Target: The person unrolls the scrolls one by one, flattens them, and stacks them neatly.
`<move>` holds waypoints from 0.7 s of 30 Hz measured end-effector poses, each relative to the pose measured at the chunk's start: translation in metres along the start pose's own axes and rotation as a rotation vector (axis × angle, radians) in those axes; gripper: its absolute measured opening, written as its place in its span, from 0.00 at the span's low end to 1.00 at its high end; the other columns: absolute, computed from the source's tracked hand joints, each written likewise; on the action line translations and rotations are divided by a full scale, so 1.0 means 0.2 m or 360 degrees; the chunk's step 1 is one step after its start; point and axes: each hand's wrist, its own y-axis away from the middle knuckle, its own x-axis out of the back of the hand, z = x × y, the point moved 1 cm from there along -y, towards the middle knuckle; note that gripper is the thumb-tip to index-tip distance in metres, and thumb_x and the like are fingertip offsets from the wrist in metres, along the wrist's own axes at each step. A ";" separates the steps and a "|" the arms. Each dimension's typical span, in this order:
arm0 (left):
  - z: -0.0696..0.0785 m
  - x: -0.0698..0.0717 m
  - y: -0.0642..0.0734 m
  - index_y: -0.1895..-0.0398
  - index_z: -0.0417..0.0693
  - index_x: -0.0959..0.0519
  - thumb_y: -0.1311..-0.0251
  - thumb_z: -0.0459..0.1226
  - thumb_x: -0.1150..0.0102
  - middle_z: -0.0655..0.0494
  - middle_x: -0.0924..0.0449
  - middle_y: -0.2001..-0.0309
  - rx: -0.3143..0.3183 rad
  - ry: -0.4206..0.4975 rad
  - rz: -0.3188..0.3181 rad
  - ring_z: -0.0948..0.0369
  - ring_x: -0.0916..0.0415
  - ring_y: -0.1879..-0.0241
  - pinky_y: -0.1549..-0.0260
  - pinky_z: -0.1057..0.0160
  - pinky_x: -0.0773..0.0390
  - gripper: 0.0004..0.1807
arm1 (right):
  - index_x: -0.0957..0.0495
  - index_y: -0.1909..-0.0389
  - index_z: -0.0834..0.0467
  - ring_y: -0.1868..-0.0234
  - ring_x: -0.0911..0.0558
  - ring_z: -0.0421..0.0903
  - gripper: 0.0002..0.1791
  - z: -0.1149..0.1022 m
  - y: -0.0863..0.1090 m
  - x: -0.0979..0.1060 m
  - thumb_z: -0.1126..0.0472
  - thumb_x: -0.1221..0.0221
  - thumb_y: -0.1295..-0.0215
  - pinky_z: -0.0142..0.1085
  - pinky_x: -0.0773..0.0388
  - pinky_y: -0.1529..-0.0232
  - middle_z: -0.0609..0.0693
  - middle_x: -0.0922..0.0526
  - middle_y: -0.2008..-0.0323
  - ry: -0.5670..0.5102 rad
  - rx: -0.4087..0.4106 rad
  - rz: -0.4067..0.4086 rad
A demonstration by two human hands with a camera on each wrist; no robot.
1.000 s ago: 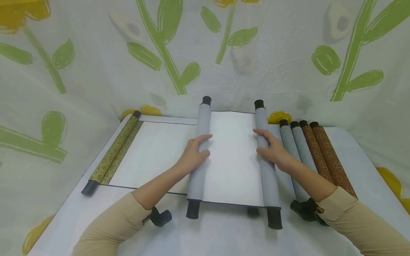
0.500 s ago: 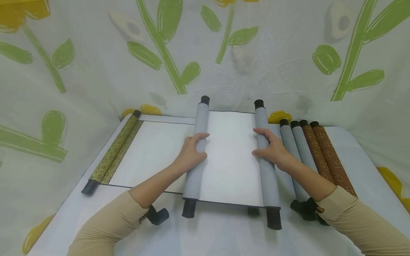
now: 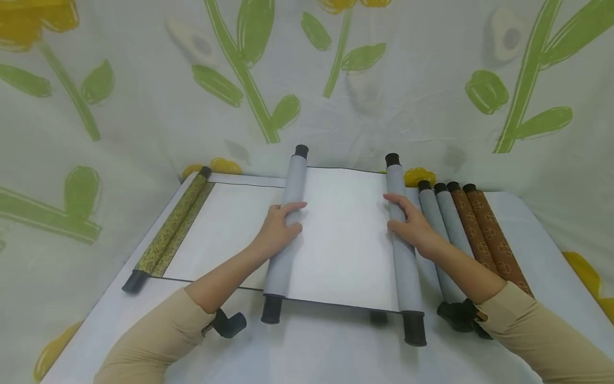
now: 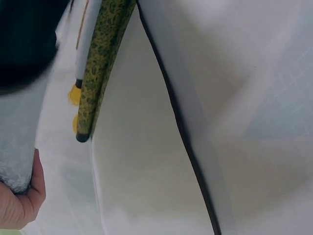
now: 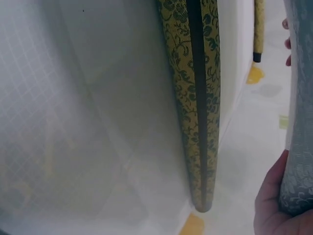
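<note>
My left hand (image 3: 279, 229) grips the left roll (image 3: 283, 256) of a grey-blue hanging scroll, and my right hand (image 3: 411, 223) grips its right roll (image 3: 405, 266). Between them stretches blank white paper (image 3: 342, 234), held above the table and tilted toward me. Black knobs cap the rolls. Underneath lies a second scroll with green-gold patterned rolls; its left roll (image 3: 168, 229) shows beside blank paper (image 3: 225, 224). The right wrist view shows that scroll's other patterned roll (image 5: 195, 98), which the held scroll mostly hides in the head view.
At the right of the white table (image 3: 523, 229) lie several rolled scrolls: grey-blue ones (image 3: 455, 221) and brown patterned ones (image 3: 494, 234). A black device (image 3: 229, 324) sits under the left wrist. A curtain with green leaves (image 3: 360, 117) hangs behind the table.
My left hand has moved left with its roll, and the right roll has shifted slightly right. More white paper shows between them.
</note>
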 end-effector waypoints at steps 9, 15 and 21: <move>0.00 0.02 0.01 0.36 0.57 0.30 0.51 0.30 0.40 0.39 0.39 0.41 0.0060 -0.0063 0.0028 0.43 0.34 0.46 0.53 0.40 0.28 0.34 | 0.45 0.29 0.56 0.28 0.52 0.61 0.48 -0.02 0.01 0.01 0.65 0.31 0.50 0.60 0.55 0.33 0.60 0.50 0.27 0.0050 0.0032 0.0022; 0.00 0.03 0.01 0.35 0.57 0.32 0.50 0.28 0.46 0.38 0.39 0.40 0.0040 -0.0090 0.0024 0.45 0.35 0.47 0.53 0.42 0.28 0.35 | 0.46 0.29 0.57 0.29 0.52 0.61 0.46 -0.03 0.02 0.01 0.70 0.34 0.49 0.59 0.54 0.33 0.60 0.51 0.27 0.0014 0.0017 0.0014; -0.01 0.06 0.00 0.37 0.55 0.29 0.48 0.30 0.47 0.38 0.37 0.40 0.0013 -0.0073 0.0036 0.44 0.35 0.45 0.51 0.43 0.30 0.31 | 0.46 0.29 0.58 0.29 0.52 0.61 0.45 -0.02 0.02 0.01 0.73 0.37 0.48 0.60 0.54 0.33 0.61 0.53 0.27 0.0023 0.0009 0.0019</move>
